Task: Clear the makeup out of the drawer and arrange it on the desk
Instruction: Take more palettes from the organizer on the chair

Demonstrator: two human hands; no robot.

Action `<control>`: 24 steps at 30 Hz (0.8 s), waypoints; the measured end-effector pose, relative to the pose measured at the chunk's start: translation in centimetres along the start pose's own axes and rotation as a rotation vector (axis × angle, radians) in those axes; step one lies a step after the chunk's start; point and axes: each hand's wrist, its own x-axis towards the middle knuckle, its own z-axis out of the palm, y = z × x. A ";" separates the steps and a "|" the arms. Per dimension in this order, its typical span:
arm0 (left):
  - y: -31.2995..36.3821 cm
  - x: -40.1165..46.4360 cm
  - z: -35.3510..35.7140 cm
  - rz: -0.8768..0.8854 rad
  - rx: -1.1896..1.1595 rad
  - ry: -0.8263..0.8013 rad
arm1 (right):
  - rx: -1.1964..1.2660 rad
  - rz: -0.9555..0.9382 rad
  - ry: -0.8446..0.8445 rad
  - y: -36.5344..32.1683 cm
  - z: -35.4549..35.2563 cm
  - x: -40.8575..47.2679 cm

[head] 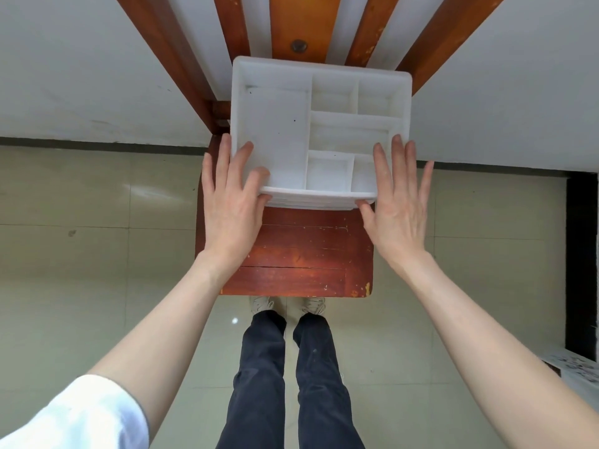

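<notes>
A white plastic drawer [275,124] with several divider compartments lies flat on a red-brown wooden chair seat [301,254]. Every compartment I can see is empty, and no makeup is in view. My left hand [231,202] lies on the drawer's front left corner, fingers spread over the rim and thumb at the front lip. At the front right corner my right hand [398,202] is flat with its fingers apart. Its index finger is along the right side and its thumb touches the lip. Neither hand is curled around the drawer.
The chair's slatted wooden back [301,24] rises against a white wall [81,59]. Pale floor tiles [97,254] surround the chair. My legs and shoes [288,367] are just in front of the seat. A dark panel [581,254] and a printed white object [577,367] are at the right.
</notes>
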 end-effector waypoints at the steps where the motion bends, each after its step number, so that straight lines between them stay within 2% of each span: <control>1: 0.1 -0.2 0.0 -0.010 -0.009 -0.003 | 0.024 0.021 -0.007 -0.1 0.0 -0.3; 5: 1.0 -2.1 -0.6 -0.078 -0.185 0.015 | 0.250 0.222 0.018 -0.9 -0.5 -3.0; 8: 2.4 -4.8 -0.6 -0.258 -0.402 0.062 | 0.578 0.488 0.019 -2.7 -0.8 -5.8; 11: 4.2 -5.9 0.0 -0.645 -0.696 0.096 | 1.013 0.949 -0.145 -3.6 -0.2 -6.5; 13: 4.6 -4.7 0.4 -0.991 -0.933 0.067 | 1.469 1.325 -0.256 -3.3 1.0 -5.3; 15: 4.1 -2.7 1.3 -1.319 -1.340 -0.032 | 1.799 1.555 -0.243 -2.6 2.3 -3.9; 17: 3.2 -1.0 2.5 -1.544 -1.779 -0.066 | 1.951 1.662 -0.142 -2.1 3.5 -2.4; 18: 2.8 -0.5 3.0 -1.610 -1.919 -0.049 | 2.001 1.697 -0.084 -1.8 3.8 -1.7; 20: 2.5 0.2 3.7 -1.674 -2.071 -0.039 | 2.051 1.740 0.004 -1.5 4.2 -0.6; 24: 3.3 0.6 4.6 -1.695 -2.255 -0.076 | 2.088 1.732 0.023 -1.7 4.1 -0.1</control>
